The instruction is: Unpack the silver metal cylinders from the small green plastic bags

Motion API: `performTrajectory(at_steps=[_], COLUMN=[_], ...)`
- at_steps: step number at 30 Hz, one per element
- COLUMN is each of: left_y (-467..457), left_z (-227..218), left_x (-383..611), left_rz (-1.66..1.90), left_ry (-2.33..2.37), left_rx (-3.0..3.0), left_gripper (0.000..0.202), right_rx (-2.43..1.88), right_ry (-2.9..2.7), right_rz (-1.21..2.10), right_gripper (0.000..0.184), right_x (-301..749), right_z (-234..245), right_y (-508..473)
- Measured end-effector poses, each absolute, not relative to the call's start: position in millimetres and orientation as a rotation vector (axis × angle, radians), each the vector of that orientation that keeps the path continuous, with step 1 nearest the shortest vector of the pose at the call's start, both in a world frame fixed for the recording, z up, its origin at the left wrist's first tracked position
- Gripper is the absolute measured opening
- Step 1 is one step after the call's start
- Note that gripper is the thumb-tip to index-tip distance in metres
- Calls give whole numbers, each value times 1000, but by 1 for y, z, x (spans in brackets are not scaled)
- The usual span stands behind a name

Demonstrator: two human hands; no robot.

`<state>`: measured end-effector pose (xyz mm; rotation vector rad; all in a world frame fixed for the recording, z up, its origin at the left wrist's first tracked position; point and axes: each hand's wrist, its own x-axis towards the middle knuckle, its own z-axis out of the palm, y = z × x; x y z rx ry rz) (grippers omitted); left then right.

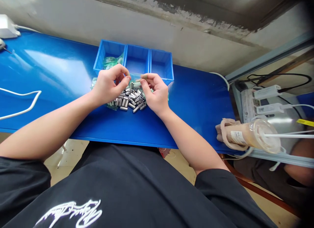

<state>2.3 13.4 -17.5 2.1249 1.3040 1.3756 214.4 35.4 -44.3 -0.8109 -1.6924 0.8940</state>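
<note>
Over a pile of small metal pieces (pixel 132 99), both of my hands are raised close together. A small clear, greenish plastic bag (pixel 134 77) is stretched between my fingertips, with what look like metal pieces in its lower part. My left hand (pixel 111 83) pinches the bag's left side between thumb and forefinger. On the other side, my right hand (pixel 156 92) grips its right edge with thumb and fingers. More greenish plastic (pixel 112 106) lies under and beside the pile, partly hidden by my hands.
Behind my hands stands a row of three blue bins (pixel 149 62); the left one holds green plastic bags (pixel 113 61). At the right table edge is a drink cup (pixel 252 134) in a carrier, near power adapters (pixel 267 92). A white cable (pixel 34 102) lies at left.
</note>
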Motion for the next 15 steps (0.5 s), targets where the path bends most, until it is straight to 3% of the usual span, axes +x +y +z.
performTrajectory(at_steps=[7, 15], left_y=[14, 11], left_z=[-19, -18], left_x=[2, 1], left_rz=[1330, 1292], left_ry=[1330, 1328], left_rx=[2082, 2148], left_gripper=[20, 24], right_rx=[-823, -826], right_ry=[-1634, -1655], right_rz=[947, 909], right_gripper=[55, 45], right_x=[210, 209], right_z=[-49, -43], right_y=[38, 33])
